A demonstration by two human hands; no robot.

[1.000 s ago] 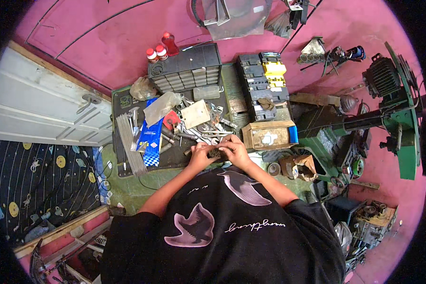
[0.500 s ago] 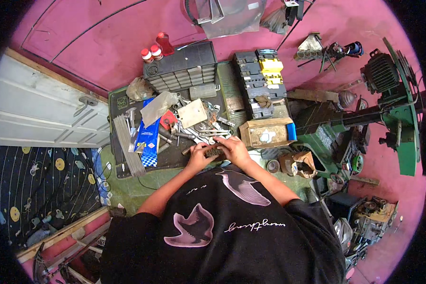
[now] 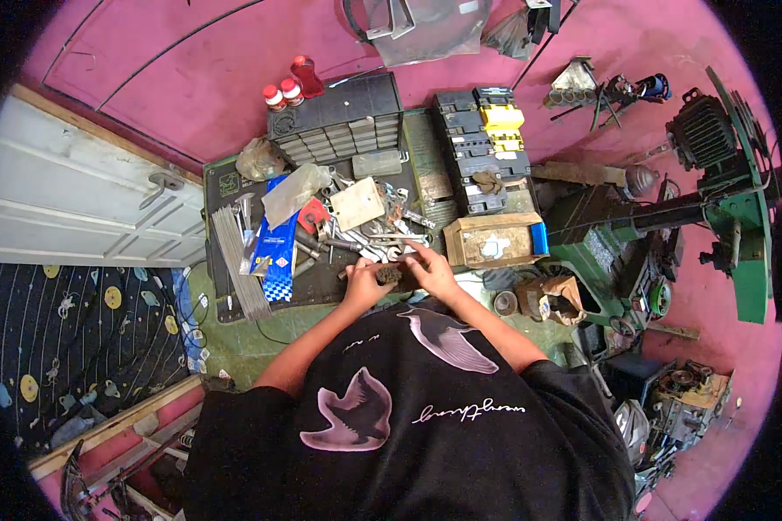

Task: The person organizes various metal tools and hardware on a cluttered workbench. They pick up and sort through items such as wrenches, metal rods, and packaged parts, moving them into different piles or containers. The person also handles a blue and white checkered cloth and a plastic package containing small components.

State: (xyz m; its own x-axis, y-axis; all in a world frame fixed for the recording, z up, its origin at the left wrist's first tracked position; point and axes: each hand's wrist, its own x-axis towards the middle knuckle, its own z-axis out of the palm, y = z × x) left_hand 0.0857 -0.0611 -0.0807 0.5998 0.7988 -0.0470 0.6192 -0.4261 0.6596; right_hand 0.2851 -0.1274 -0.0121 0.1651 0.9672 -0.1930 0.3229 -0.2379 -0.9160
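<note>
Holding a small dark metal part (image 3: pixel 388 274) between my two hands, I have it just above the near edge of the black mat (image 3: pixel 226 300) on the green workbench (image 3: pixel 261 334). My left hand (image 3: pixel 362 285) pinches its left end with fingers curled in tight around it. My right hand (image 3: pixel 430 271) sits against its right side, with the index finger stretched out toward the pile of wrenches (image 3: pixel 382 243) just beyond; whether those fingers are closed on the part or only resting against it, I cannot tell from here.

The part looks rough and knobbly, like a short threaded or toothed piece, too small to make out more. I judge it stiff and fairly heavy for its size, not fragile, and possibly greasy, so a firm pinch at the ends seems safer than a grip across the middle, where ridges could roll under my fingertips.

Around my hands the mat is crowded: a bundle of thin grey rods (image 3: pixel 237 259) at the far left, a blue checked packet (image 3: pixel 277 252) beside it, a tan card (image 3: pixel 357 203) farther back. A wooden box (image 3: pixel 493 240) stands just to my right, and a grey drawer cabinet (image 3: pixel 339 126) sits at the back against the pink wall.
</note>
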